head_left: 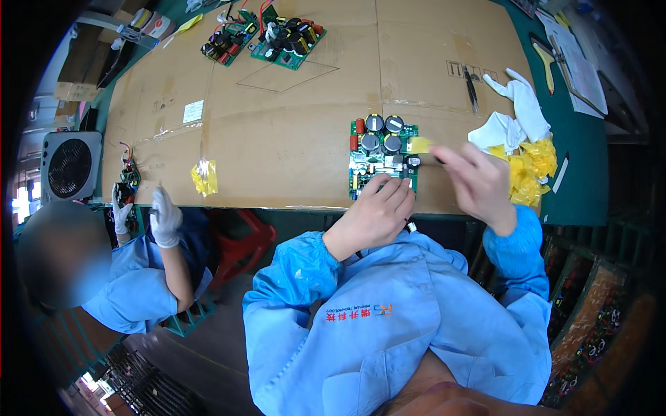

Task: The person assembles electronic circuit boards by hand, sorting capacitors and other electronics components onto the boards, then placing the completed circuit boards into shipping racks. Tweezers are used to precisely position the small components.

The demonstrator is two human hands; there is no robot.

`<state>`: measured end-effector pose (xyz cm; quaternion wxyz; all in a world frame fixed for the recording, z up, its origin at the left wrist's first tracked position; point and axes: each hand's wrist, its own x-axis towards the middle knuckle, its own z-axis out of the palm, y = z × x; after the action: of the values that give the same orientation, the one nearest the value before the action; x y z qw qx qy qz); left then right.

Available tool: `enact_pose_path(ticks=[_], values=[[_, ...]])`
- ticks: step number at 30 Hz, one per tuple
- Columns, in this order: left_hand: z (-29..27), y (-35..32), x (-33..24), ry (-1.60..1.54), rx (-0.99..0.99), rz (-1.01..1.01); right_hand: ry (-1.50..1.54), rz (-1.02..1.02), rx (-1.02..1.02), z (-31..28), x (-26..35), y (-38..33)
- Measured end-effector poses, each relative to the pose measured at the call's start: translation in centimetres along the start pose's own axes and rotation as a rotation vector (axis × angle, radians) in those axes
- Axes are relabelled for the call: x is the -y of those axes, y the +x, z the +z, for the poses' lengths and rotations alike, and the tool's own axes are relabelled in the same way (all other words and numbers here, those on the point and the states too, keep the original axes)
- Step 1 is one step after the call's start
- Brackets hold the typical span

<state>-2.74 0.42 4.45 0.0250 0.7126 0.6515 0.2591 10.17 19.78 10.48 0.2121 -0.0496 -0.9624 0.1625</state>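
Note:
A green circuit board (357,165) with large black round capacitors and red parts lies on the cardboard in front of me. My left hand (378,211) grips its near edge, fingers bent over the lower parts. To the right of the board, my right hand (479,182) is raised and slightly blurred, its fingers pinched at the end of a strip of yellow tape (420,145). The tape's other end reaches the board's right edge; whether it is stuck there I cannot tell. Beside my right hand lies a heap of crumpled yellow tape (533,170).
White gloves (524,111) and tweezers (471,90) lie beyond the heap. Two more circuit boards (288,41) stand at the far left. A brush (545,66) lies far right. At left, a gloved co-worker (139,277) sits by a fan (69,165) and a small board.

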Motion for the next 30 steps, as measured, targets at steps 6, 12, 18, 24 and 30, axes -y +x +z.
enact_pose_path(ticks=[6,12,18,24,30], values=[[-1.2,-1.1,0.1,0.236,0.006,0.071,-0.242,0.651,-0.338,-3.9,-3.1,-7.2],[-4.3,-2.5,3.3,0.132,-0.131,-0.161,-0.223,1.228,0.187,-4.4,-4.2,-14.7],[-4.0,-3.5,4.2,-0.011,-0.120,-0.090,-0.016,0.991,-0.312,-4.8,-3.5,-12.4],[-3.5,-2.5,3.0,0.054,-0.124,0.048,-0.031,1.031,-0.087,-4.1,-1.8,-7.7],[-6.3,1.4,1.7,-0.229,-0.217,-0.061,0.005,0.647,-0.254,-2.0,-2.1,-6.5]])
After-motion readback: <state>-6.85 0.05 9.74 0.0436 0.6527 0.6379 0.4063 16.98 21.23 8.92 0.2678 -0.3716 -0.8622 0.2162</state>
